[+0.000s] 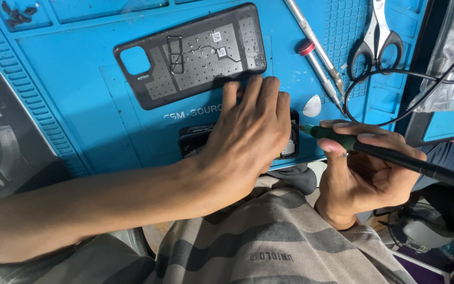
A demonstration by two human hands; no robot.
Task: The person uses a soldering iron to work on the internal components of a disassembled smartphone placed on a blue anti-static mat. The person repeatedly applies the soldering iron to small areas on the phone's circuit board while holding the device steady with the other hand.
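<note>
**Opened phone pinned flat, green-handled tool gripped at its right edge**

Landmark: the opened phone [290,147] at the near edge of the blue work mat [80,105].

Up and to the left of the phone, lying inner side up on the mat: the detached black back cover [190,55], camera cutout at its left end.

Directly over the phone: the left hand [248,131], spread flat, palm down, fingers reaching past the phone's far edge to just touch the back cover's near rim. Not clenched, pressing rather than grasping; most of the phone hidden beneath.

Just beyond the phone's upper right corner: a white pick [312,106]. Farther up from there: two slim metal tools [319,63], one with a red collar, then black-handled scissors [378,44].

Right of the phone: the right hand [366,173], closed around the green-handled tool [337,139], thumb and fingers pinching near its front, tip touching the phone's right edge, dark cord trailing off to the right.
</note>
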